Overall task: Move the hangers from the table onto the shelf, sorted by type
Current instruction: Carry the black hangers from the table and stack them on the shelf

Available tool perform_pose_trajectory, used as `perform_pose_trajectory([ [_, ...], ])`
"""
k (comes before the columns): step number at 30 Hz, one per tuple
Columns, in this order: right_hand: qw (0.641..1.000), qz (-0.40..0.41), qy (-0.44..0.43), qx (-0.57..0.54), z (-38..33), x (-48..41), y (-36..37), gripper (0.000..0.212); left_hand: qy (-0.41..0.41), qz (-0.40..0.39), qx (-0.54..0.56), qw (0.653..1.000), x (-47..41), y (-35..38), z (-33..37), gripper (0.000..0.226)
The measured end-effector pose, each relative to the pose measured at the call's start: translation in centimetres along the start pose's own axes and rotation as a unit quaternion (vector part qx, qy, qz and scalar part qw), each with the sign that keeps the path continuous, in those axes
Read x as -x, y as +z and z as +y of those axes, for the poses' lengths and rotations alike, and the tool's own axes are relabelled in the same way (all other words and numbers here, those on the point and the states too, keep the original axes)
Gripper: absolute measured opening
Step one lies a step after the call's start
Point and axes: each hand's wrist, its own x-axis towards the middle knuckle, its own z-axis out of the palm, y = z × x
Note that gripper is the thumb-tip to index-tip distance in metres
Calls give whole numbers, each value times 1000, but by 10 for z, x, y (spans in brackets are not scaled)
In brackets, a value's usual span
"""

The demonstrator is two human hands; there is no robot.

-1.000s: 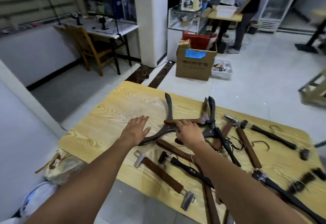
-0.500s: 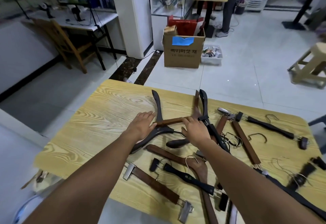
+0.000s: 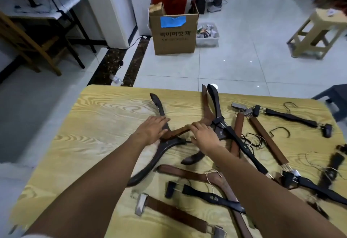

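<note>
1 head-worn camera looks forward and down, close over the table (image 3: 105, 117).

My tabletop (image 3: 105, 117) is yellow with a wood-grain surface. Floor (image 3: 234, 63): pale glossy tiles, with a dark marble strip (image 3: 120, 63) running toward a white pillar (image 3: 114, 7). Ahead of me: an open cardboard box (image 3: 174, 38) with blue tape, and a clear plastic bin (image 3: 207, 38) just beside it. Right: a beige stool (image 3: 317, 31). Left: a wooden chair (image 3: 28, 44) near a white desk (image 3: 47, 10) on black legs.
</note>
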Motion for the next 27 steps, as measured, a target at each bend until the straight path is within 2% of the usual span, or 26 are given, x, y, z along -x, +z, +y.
perform_pose_trajectory([
  [6,1000,-25,-1,5,-16,-38,17,58,56,-24,-10,998,-40,7,-36,53],
  [10,998,-52,-11,42,-20,-53,31,48,96,-56,-52,992,-61,16,-49,52],
  [13,997,-12,-30,74,-18,-55,31,35,130,-87,-109,982,-73,19,-48,57],
  [17,993,58,-66,82,-10,-52,25,37,187,-129,-175,958,-82,16,-40,62],
  [20,994,46,-83,47,-5,-48,20,32,226,-109,-196,948,-86,17,-34,52],
  [23,996,18,-85,30,-3,-43,16,28,235,-79,-243,938,-83,19,-31,40],
  [27,996,7,-91,26,1,-35,17,25,201,-99,-288,931,-72,19,-42,40],
])
